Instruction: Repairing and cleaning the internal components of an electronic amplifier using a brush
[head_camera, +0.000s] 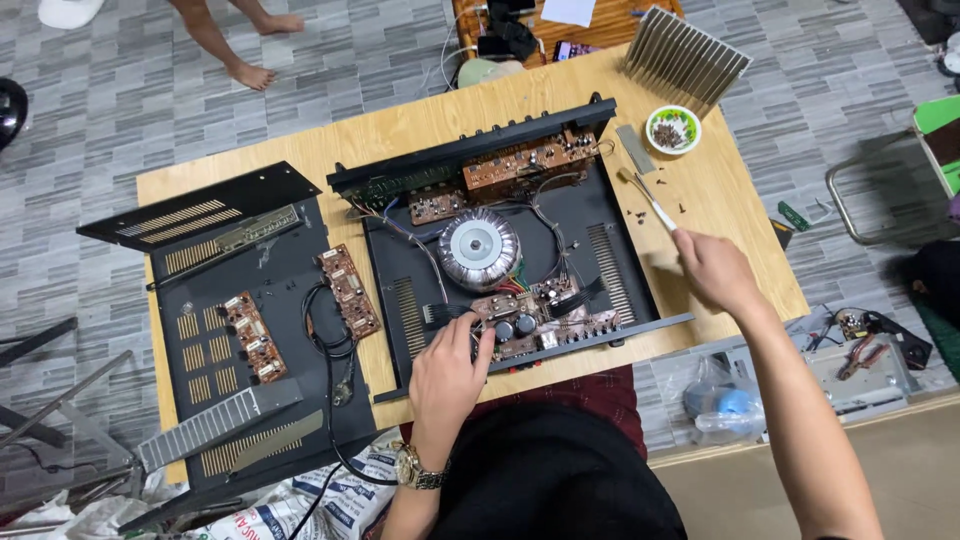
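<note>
An opened black amplifier chassis (625, 290) lies on the wooden table (420, 125), with a round silver transformer (480, 247) in its middle and brown circuit boards (530, 160) along the back. My left hand (450, 372) rests on the front circuit board (540, 322) with black capacitors, fingers touching it. My right hand (712, 268) is over the table just right of the chassis, holding a small white-handled brush (645, 195) that points toward the far edge.
The black cover panel (195, 215) and two loose brown boards (350, 290) lie on the left. A finned heatsink (685, 55) and a green-rimmed bowl of screws (673, 129) sit at the back right. Another person's bare feet (255, 72) stand on the tiled floor.
</note>
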